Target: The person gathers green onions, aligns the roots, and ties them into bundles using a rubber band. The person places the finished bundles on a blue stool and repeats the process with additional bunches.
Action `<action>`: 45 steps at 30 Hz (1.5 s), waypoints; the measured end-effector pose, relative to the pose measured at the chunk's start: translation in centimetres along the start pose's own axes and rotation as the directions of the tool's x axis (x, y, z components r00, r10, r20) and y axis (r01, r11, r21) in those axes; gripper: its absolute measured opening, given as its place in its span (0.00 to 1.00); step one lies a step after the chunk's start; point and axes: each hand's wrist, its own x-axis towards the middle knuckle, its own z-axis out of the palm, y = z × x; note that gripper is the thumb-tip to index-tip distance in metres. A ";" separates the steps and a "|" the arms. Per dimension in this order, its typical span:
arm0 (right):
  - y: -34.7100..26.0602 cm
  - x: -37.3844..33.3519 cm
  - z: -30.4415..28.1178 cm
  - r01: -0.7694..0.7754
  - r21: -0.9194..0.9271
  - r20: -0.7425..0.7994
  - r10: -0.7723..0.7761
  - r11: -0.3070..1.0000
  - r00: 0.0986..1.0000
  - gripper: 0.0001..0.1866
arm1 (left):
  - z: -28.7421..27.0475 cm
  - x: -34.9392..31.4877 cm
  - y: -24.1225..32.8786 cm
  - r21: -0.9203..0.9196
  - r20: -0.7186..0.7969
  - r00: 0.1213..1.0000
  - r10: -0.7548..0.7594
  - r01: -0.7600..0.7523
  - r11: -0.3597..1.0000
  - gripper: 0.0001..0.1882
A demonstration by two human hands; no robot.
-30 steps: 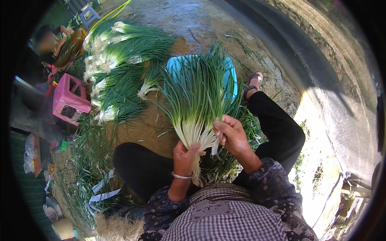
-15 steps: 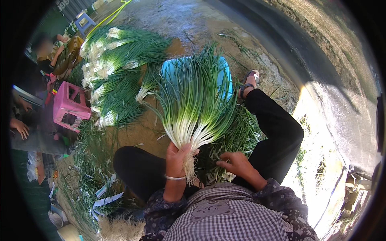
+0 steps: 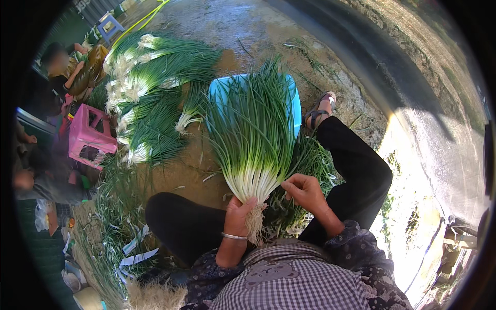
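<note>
My left hand (image 3: 240,217) is wrapped round the white root end of a fanned bunch of spring onions (image 3: 258,150). The stringy pale roots hang below its fingers, and the green leaves spread away from me over a blue plastic stool (image 3: 295,108). At the right edge of the white stems is my right hand (image 3: 306,194), with thumb and fingertips pinched together. Whatever lies between those fingertips is too small to make out.
Bundled spring onions (image 3: 155,98) lie in a large pile at far left, beside a pink stool (image 3: 93,137). Another person (image 3: 64,72) sits beyond it. Leaf trimmings (image 3: 315,160) litter the ground under my bent legs. Dark sheeting (image 3: 403,67) rises at right.
My right hand has moved up and forward to the bunch's right edge, its fingers now pinched. My left hand has shifted slightly right, and the bunch is gathered more closely.
</note>
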 end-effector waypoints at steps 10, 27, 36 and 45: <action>-5.0 6.3 5.5 0.466 -0.169 0.023 -0.469 0.869 0.883 0.19 | 0.7 0.6 -0.3 -0.131 -0.114 0.993 0.006 -0.021 0.991 0.20; -4.6 10.5 6.0 0.288 -0.350 -0.138 -0.353 0.891 0.925 0.20 | 0.6 0.4 -0.5 -0.167 -0.199 0.979 0.033 -0.067 0.984 0.20; -3.7 10.7 5.4 0.096 0.446 -0.047 -0.083 0.890 0.995 0.14 | 1.1 0.2 0.1 -0.180 -0.191 0.981 0.044 -0.079 0.981 0.19; -3.3 8.8 4.3 0.107 0.505 -0.120 -0.052 0.856 0.991 0.07 | 1.4 0.0 0.2 -0.175 -0.188 0.981 0.049 -0.082 0.981 0.18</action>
